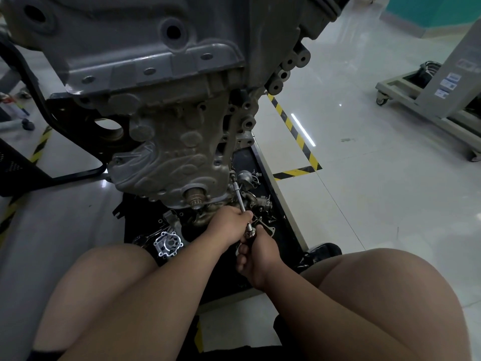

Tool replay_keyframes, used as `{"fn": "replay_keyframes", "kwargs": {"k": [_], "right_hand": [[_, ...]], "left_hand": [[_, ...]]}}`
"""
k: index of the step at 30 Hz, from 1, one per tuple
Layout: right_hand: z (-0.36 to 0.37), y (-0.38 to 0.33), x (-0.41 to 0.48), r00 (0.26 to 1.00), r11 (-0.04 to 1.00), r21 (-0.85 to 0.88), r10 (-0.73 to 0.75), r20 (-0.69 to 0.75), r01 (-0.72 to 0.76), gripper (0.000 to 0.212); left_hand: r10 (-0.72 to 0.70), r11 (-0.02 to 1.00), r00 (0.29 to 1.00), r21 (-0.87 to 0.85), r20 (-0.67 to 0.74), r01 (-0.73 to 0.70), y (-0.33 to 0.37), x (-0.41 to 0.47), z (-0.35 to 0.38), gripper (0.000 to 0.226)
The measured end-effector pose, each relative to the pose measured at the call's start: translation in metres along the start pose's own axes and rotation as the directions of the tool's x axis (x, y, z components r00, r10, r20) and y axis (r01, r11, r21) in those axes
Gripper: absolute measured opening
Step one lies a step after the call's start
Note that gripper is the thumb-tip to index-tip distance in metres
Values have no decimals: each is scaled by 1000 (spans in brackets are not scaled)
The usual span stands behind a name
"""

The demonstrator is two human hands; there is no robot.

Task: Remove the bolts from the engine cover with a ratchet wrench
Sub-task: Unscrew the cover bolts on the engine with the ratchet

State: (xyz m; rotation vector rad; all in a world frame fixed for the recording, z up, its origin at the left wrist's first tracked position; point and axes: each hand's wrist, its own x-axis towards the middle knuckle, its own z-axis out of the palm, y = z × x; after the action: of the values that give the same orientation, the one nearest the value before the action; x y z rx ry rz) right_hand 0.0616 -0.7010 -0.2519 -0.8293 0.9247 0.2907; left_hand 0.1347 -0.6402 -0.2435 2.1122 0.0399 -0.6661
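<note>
A grey engine hangs on a stand above a black tray, and its ribbed engine cover [171, 157] faces me. A ratchet wrench with a long thin extension [239, 194] runs from the cover's lower right edge down to my hands. My left hand [230, 222] grips the lower part of the extension, just above the ratchet head. My right hand [260, 256] grips the wrench's dark handle just below it. The socket end at the cover is too small to make out, and the bolt is hidden.
The black tray [279, 220] under the engine holds several loose metal parts, among them a shiny pump housing [168, 243]. My bare knees fill the foreground. Yellow-black tape [294, 131] marks the floor. A grey wheeled stand [426, 100] sits at the right.
</note>
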Motion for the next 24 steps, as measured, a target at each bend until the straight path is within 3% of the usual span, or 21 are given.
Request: {"fn": "replay_keyframes", "kwargs": {"k": [5, 12, 19, 24], "right_hand": [[-3, 1, 0, 990, 992, -17, -130, -49, 129, 43], [-3, 6, -13, 913, 924, -67, -383, -145, 377, 17], [1, 7, -20, 919, 911, 140, -371, -131, 388, 10], [3, 8, -16, 905, 897, 149, -391, -168, 416, 14]], "left_hand": [[16, 1000, 999, -22, -34, -17, 0, -2, 0, 34], [31, 999, 998, -32, -51, -33, 2, 0, 3, 32], [53, 998, 997, -30, -51, -55, 3, 1, 4, 33], [56, 998, 997, -28, -57, -58, 1, 2, 4, 32]]}}
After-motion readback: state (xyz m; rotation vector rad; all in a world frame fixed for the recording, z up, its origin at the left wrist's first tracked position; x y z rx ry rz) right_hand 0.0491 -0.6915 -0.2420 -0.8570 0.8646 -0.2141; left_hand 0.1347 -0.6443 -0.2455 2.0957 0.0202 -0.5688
